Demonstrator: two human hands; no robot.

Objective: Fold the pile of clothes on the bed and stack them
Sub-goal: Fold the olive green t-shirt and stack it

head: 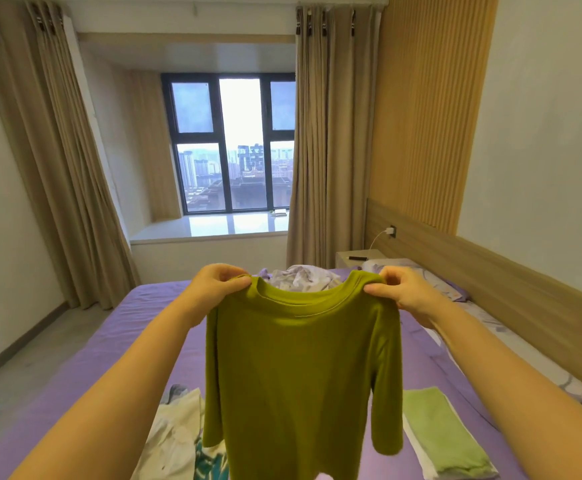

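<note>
While the olive-green shirt (301, 355) hung in the air above the bed (116, 337), the left hand (213, 289) pinched one shoulder seam between thumb and fingers and the right hand (403, 289) pinched the other, so the body and both sleeves dangled free. The main risk, as I judged it, was that such a small pinch could slip from the soft knit, dropping one shoulder and twisting the garment before it could be laid flat. Lowered carelessly, the hem might also have landed on the unfolded white and teal clothes (178, 441) lying just below on the left, or dragged across the folded light-green piece (445, 434) resting on the right. The bed wore a purple sheet, smooth enough for folding, with a crumpled pale cloth (300, 277) and a pillow (431, 282) near its far end. Beyond stood a window (230, 143) framed by beige curtains (327, 150), and a wooden headboard (490, 275) ran along the right wall.
</note>
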